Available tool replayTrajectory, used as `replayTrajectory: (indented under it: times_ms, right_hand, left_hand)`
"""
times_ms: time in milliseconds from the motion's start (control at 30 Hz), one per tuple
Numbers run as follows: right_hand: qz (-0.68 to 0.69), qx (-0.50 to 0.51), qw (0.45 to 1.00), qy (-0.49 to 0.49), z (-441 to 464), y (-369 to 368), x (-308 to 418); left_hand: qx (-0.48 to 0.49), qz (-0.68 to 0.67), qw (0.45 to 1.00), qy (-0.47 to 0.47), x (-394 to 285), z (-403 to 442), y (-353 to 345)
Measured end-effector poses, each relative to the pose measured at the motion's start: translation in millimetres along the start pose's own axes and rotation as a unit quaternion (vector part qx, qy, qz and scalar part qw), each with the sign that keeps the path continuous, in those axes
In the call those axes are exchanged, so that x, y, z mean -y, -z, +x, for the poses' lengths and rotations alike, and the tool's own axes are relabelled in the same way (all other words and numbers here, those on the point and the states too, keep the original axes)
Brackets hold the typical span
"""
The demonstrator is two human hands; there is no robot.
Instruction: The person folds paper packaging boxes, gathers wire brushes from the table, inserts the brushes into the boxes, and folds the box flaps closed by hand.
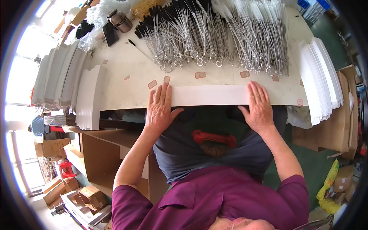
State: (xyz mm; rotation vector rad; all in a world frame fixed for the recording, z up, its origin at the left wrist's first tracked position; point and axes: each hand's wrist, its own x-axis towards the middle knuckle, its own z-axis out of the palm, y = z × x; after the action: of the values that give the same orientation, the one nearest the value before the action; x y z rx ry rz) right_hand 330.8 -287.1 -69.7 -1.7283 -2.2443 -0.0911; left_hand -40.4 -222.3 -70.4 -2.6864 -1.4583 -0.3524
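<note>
A long white strip of folded card or paper (209, 95) lies along the table's front edge. My left hand (159, 109) rests flat on its left end, fingers stretched forward and thumb out to the side. On the opposite end lies my right hand (259, 109), also flat with straight fingers and the thumb apart. Neither hand is closed round anything. Beyond the strip, thin wire brushes with looped ends (188, 42) are heaped, the black-bristled ones at the left. White-bristled wire brushes (258, 42) lie beside them at the right.
White folded card stacks stand at the table's left (57, 74) and right (318, 76) edges. A pen (140, 50), a dark phone (110, 34) and a metal flask (120, 21) are at the back left. An open cardboard box (103, 157) sits below, left of my legs.
</note>
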Motion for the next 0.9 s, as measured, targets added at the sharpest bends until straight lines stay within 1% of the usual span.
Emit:
replayTrajectory:
  times_ms: [33, 100, 167, 200, 233, 267, 300, 333, 367, 433, 500, 567, 600, 633, 700, 733, 800, 833, 900]
  right_hand:
    - [-0.002, -0.003, 1.000, 0.004, -1, 0, -6]
    - [-0.002, -0.010, 1.000, 0.008, -6, 1, -13]
    - [0.010, -0.020, 1.000, 0.008, -6, 9, -19]
    - [0.034, -0.012, 0.999, 0.039, -6, 16, -22]
    - [0.059, -0.004, 0.996, 0.072, -5, 20, -24]
    - [0.056, -0.006, 0.996, 0.073, -4, 20, -24]
    - [0.068, -0.032, 0.991, 0.108, -3, 19, -23]
    - [0.080, -0.058, 0.985, 0.142, -1, 17, -21]
    - [0.081, -0.060, 0.985, 0.143, 3, 20, -15]
    - [0.115, -0.078, 0.974, 0.181, 12, 29, 6]
    - [0.125, -0.077, 0.969, 0.197, 19, 31, 20]
    - [0.140, -0.080, 0.963, 0.216, 25, 32, 26]
    - [0.147, -0.069, 0.965, 0.204, 28, 32, 26]
    - [0.149, -0.071, 0.965, 0.205, 28, 35, 29]
    - [0.204, -0.157, 0.962, 0.087, 28, 40, 35]
    - [0.206, -0.157, 0.962, 0.087, 23, 38, 36]
    - [0.197, -0.193, 0.961, -0.026, 8, 33, 36]
    - [0.197, -0.193, 0.961, -0.028, 4, 28, 39]
    - [0.293, -0.185, 0.938, -0.011, -2, 16, 46]
  left_hand:
    - [0.008, 0.006, 1.000, 0.015, 1, -2, 1]
    - [0.006, 0.010, 1.000, 0.005, -2, 0, 11]
    - [0.050, 0.032, 0.998, 0.011, -8, 9, 24]
    - [0.046, 0.030, 0.998, 0.008, -12, 13, 28]
    - [0.052, 0.013, 0.998, -0.019, -17, 17, 32]
    - [0.058, -0.002, 0.997, -0.045, -22, 20, 36]
    - [0.054, 0.000, 0.998, -0.044, -30, 23, 39]
    - [0.070, -0.061, 0.993, -0.066, -43, 26, 41]
    - [0.088, -0.122, 0.985, -0.087, -55, 30, 43]
    - [0.143, -0.234, 0.959, -0.076, -77, 46, 56]
    - [0.144, -0.245, 0.955, -0.086, -87, 58, 55]
    - [0.214, -0.274, 0.936, -0.052, -93, 70, 61]
    - [0.186, -0.282, 0.939, -0.064, -91, 69, 51]
    - [0.186, -0.279, 0.940, -0.063, -90, 69, 49]
    - [0.151, -0.264, 0.952, -0.016, -87, 70, 48]
    - [0.152, -0.262, 0.953, -0.015, -85, 69, 48]
    - [0.119, -0.233, 0.965, -0.011, -83, 63, 47]
    - [0.120, -0.233, 0.965, -0.012, -84, 62, 45]
    - [0.090, -0.249, 0.964, -0.016, -89, 60, 42]
